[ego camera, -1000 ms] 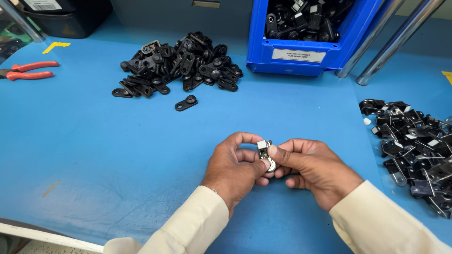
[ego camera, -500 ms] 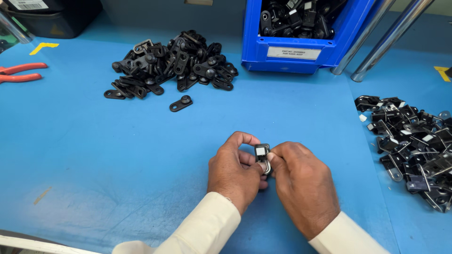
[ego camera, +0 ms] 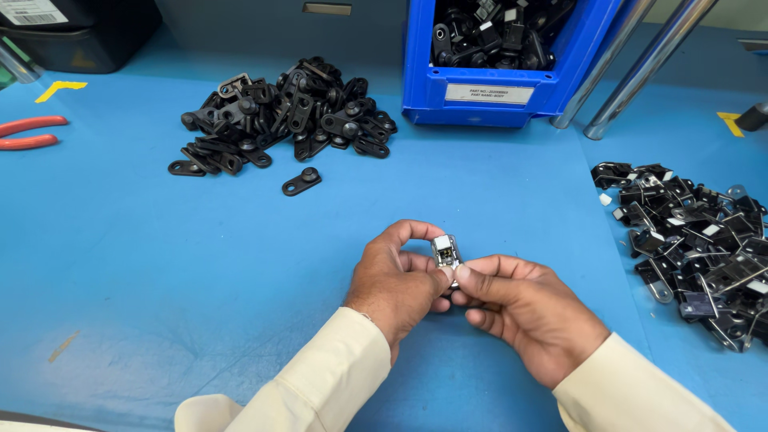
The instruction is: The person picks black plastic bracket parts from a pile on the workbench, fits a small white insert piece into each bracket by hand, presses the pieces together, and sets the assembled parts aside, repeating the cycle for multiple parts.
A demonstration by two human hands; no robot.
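Note:
Both my hands meet near the front middle of the blue table [ego camera: 160, 272]. Between them is a small metal part [ego camera: 446, 252] with a white tab and a black body. My left hand [ego camera: 396, 280] pinches it from the left with fingers curled over the top. My right hand [ego camera: 524, 312] grips its lower end with thumb and forefinger. Cream sleeves cover both wrists. The underside of the part is hidden by my fingers.
A heap of black flat brackets [ego camera: 284, 116] lies at the back left, one loose bracket [ego camera: 302, 182] in front of it. A blue bin [ego camera: 496, 56] holds more black parts. Assembled black-and-metal parts [ego camera: 692, 240] pile at the right. Red-handled pliers [ego camera: 28, 132] lie far left; two metal rods [ego camera: 632, 64] lean at the back right.
My hands stay together on the small part, which has turned so that its white tab now faces up. The view has shifted slightly; the piles have not moved.

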